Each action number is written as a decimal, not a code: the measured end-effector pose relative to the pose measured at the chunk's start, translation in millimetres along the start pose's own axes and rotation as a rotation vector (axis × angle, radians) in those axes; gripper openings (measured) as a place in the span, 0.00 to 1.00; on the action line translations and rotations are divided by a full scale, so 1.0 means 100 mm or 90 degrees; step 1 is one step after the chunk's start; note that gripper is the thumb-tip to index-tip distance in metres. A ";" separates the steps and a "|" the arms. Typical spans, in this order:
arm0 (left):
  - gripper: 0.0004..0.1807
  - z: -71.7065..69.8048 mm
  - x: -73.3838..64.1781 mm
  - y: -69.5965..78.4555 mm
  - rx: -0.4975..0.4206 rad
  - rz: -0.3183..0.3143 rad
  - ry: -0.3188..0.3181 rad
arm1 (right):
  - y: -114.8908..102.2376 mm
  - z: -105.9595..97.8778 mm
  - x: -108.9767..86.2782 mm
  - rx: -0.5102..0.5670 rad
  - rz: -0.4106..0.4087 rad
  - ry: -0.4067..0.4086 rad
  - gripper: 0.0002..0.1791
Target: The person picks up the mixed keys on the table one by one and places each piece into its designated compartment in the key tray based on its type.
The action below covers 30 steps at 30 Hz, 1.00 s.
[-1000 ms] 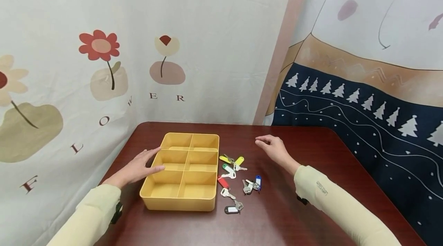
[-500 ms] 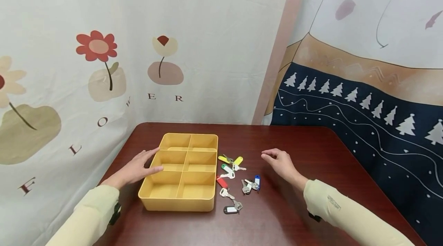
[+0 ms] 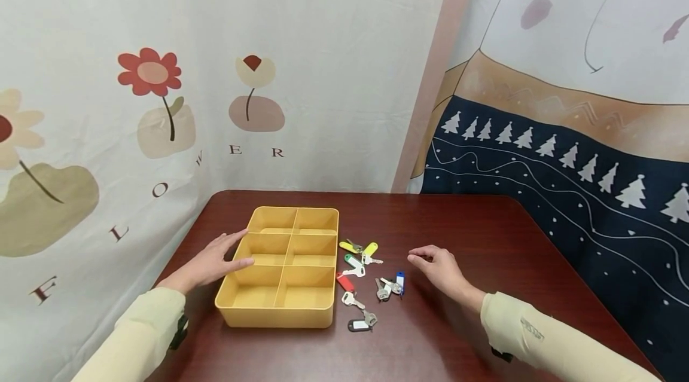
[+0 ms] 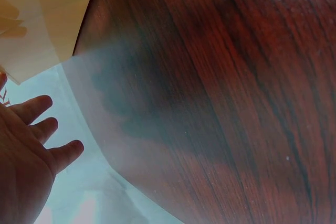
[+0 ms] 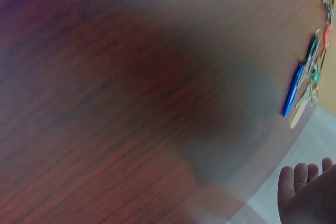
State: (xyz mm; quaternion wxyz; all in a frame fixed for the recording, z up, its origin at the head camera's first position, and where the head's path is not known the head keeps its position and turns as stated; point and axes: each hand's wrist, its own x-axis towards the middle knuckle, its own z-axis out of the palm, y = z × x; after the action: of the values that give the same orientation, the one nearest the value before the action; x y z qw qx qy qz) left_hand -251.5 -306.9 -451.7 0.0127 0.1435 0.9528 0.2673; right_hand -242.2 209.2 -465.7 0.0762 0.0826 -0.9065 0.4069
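Note:
A yellow box (image 3: 274,318) with several compartments stands on the table, left of centre. My left hand (image 3: 212,260) rests at its left rim, fingers spread and thumb reaching over a compartment. To the box's right lie several keys with tags: yellow (image 3: 371,248), green (image 3: 352,260), red (image 3: 345,283), black (image 3: 357,326) and blue (image 3: 400,280). My right hand (image 3: 442,272) hovers to the right of the blue-tagged key, with loosely bent fingers and nothing visible in its grip. The right wrist view shows the blue tag (image 5: 294,90) some way off from the fingers.
The dark red wooden table (image 3: 457,220) has rounded far corners. A white curtain (image 3: 334,71) with flower prints hangs behind and to the left. On the right hangs a navy cloth (image 3: 538,202) with white trees.
My right hand has drawn right and nearer to me, away from the keys. My left hand, the box and the keys stay in place; the head view shifts slightly.

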 end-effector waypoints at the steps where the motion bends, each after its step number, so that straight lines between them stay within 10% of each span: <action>1: 0.47 0.00 0.00 0.00 0.000 -0.001 0.000 | -0.01 0.01 -0.02 -0.001 0.000 0.000 0.11; 30: 0.47 0.00 0.02 0.01 -0.004 -0.008 -0.009 | -0.02 0.34 -0.37 -0.119 -0.034 -0.012 0.11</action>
State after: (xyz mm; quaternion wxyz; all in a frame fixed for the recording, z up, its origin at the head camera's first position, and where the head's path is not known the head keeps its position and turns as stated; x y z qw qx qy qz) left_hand -253.3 -305.1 -450.8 0.0212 0.1396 0.9526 0.2693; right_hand -207.8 186.0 -494.6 0.0858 0.1030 -0.9388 0.3174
